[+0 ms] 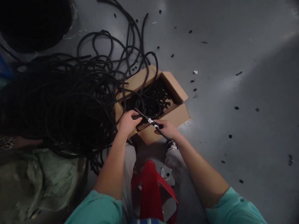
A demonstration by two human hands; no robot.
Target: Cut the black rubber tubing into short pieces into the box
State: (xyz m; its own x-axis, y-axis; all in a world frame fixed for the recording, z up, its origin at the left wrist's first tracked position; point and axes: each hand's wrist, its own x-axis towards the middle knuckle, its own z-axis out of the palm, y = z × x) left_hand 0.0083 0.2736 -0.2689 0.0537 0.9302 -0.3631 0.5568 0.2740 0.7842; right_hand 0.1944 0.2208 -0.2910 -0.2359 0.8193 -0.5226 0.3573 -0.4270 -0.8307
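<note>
My right hand (pixel 167 129) is closed around a pair of scissors (pixel 152 122) with black handles and white bands. Their narrow metal blades reach up and left, close to my left fingers. My left hand (pixel 129 122) pinches a short dark end of what looks like a black rubber hose (pixel 137 117). Both hands are over the near edge of an open cardboard box (pixel 175 115). Inside it lie many small black cut pieces (pixel 158 95), and loops of hose hang over them. How far the held hose runs below my left hand is hidden.
A large tangle of black hoses (pixel 65 92) spreads left of the box. A dark round bundle (pixel 35 21) stands at the upper left. A greenish sack (pixel 53 180) is at lower left, near another person's arm (pixel 29 142). Black scraps dot the grey floor (pixel 213 106). A red stool (pixel 150 190) is below me.
</note>
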